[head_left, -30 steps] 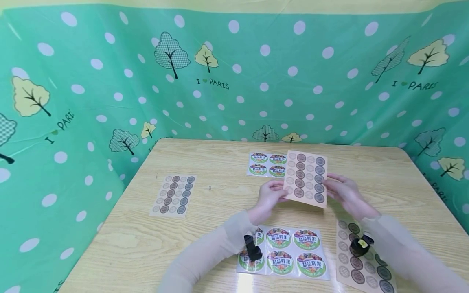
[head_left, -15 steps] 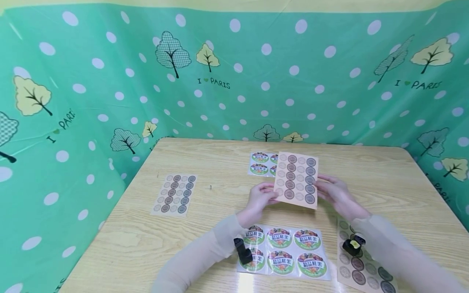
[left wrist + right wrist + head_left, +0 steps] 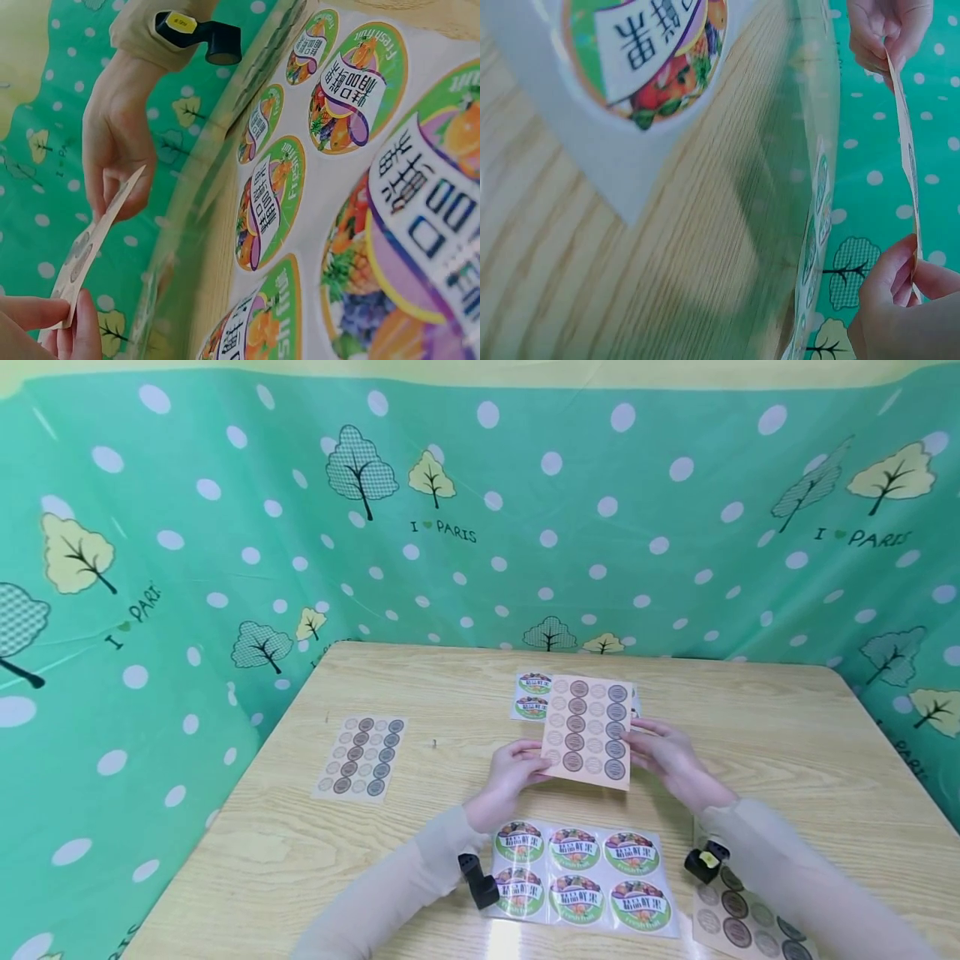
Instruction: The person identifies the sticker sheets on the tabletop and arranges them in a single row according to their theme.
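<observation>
Between both hands a tan sheet of round brown and pale stickers (image 3: 586, 731) is held up, tilted above the table. My left hand (image 3: 508, 779) pinches its left edge near the lower corner, thumb on the front. On the opposite edge, my right hand (image 3: 670, 757) pinches the sheet with its fingers. In the left wrist view the sticker sheet (image 3: 91, 244) appears nearly edge-on between the hands. Behind it lies a fruit-label sheet (image 3: 531, 696), partly covered by the held sheet. A larger fruit-label sheet (image 3: 577, 877) lies below the hands on the table.
A matching tan sticker sheet (image 3: 361, 758) lies at the left of the wooden table (image 3: 247, 868). Another tan sheet (image 3: 738, 914) lies front right, partly under the right forearm. A green dotted cloth (image 3: 480, 510) hangs behind and to the left.
Both hands have carried the tan sticker sheet leftward, keeping their grip on it. It now covers more of the middle of the rear fruit-label sheet. The sheets on the table stay put.
</observation>
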The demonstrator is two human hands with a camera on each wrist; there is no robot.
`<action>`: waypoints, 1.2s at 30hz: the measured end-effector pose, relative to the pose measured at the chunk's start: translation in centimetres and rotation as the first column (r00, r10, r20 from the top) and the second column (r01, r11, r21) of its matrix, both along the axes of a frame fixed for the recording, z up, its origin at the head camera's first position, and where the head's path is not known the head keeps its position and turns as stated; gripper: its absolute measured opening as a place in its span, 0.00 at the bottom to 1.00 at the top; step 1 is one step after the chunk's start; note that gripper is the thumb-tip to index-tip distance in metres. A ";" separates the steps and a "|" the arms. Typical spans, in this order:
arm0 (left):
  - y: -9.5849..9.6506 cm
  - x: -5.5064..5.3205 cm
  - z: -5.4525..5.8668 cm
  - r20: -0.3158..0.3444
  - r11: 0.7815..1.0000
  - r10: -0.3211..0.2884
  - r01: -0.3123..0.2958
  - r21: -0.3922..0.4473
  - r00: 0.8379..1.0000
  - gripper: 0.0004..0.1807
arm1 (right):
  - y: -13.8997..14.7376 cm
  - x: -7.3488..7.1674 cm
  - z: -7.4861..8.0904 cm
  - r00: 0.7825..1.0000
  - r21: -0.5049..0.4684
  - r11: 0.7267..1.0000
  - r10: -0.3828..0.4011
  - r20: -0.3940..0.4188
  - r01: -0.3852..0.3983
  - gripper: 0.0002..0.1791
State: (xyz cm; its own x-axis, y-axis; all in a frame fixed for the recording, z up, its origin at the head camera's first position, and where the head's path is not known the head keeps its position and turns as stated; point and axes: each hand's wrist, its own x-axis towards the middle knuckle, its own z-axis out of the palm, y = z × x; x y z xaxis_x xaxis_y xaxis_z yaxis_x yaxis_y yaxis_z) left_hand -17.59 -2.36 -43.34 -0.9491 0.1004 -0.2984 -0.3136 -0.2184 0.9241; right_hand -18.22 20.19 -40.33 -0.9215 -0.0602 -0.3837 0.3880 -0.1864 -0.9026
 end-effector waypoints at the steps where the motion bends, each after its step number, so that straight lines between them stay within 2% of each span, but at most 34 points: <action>1: -0.2 0.0 0.0 -0.002 1.000 0.000 0.000 -0.001 1.000 0.20 | -0.1 0.0 0.0 1.000 0.000 1.000 -0.003 -0.001 0.003 0.36; 13: -2.2 0.4 -0.5 0.001 1.000 0.013 -0.013 0.012 1.000 0.20 | -2.2 -0.5 -0.5 1.000 -0.008 1.000 0.011 -0.002 -0.011 0.30; 20: -3.4 0.6 -0.6 0.003 0.999 0.027 -0.027 0.030 1.000 0.21 | -3.4 -0.8 -0.8 1.000 0.000 1.000 0.012 0.007 -0.012 0.31; 30: -5.2 1.1 0.1 -0.002 0.996 0.092 -0.092 0.002 0.996 0.21 | -5.5 -1.6 -0.9 0.999 0.010 1.000 0.013 0.033 -0.013 0.28; 36: -6.3 1.3 0.2 -0.008 0.994 0.112 -0.113 -0.004 0.994 0.21 | -6.6 -2.0 -1.0 0.999 -0.008 1.000 0.014 0.041 -0.014 0.27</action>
